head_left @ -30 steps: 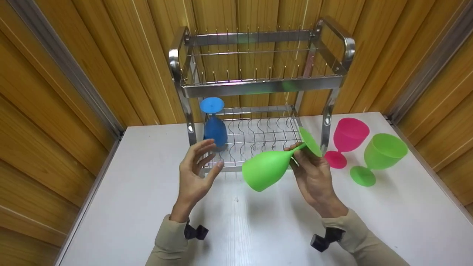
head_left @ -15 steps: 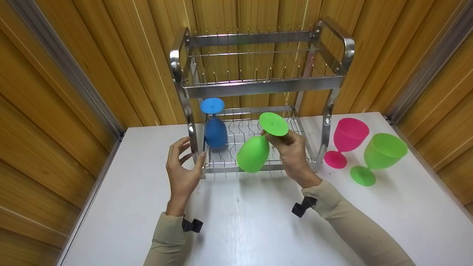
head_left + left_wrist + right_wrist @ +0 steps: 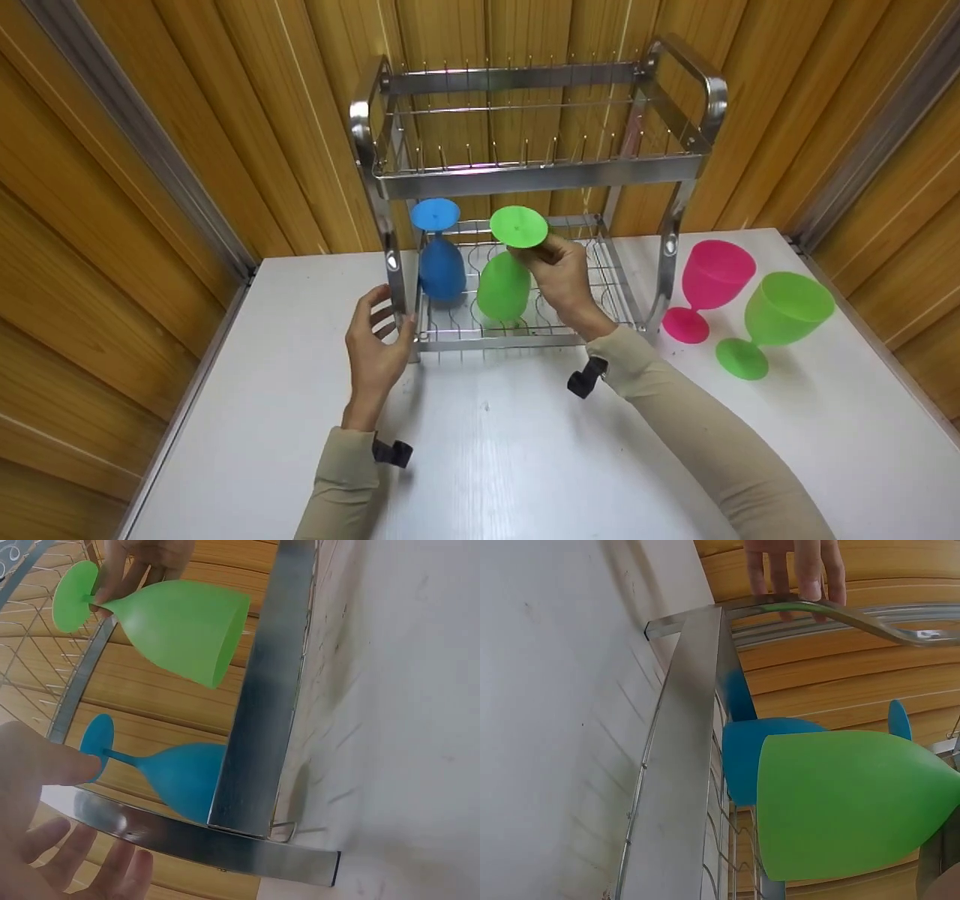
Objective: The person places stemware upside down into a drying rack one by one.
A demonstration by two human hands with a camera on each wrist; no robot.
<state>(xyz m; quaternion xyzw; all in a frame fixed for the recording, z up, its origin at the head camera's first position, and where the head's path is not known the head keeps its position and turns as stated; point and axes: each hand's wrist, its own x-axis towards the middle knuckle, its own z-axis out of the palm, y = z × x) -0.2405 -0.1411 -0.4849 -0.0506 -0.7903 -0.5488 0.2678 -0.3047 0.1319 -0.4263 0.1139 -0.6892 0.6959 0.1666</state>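
We cannot tell if the held cup (image 3: 504, 289) touches the rack (image 3: 510, 342); the right wrist view crops the cup's foot (image 3: 518, 227).

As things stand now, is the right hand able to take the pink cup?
Probably not yet: the right hand is holding the upside-down green cup, and a rack post stands between that hand and the pink cup.

My right hand (image 3: 559, 277) has one goblet (image 3: 504, 289) over the rack's (image 3: 540, 178) lower shelf (image 3: 487, 343), right of the second goblet (image 3: 442, 270) there. On the table (image 3: 487, 465), right of the rack, are a third goblet (image 3: 718, 271) and, farther right, a fourth goblet (image 3: 787, 309) (nearer me).
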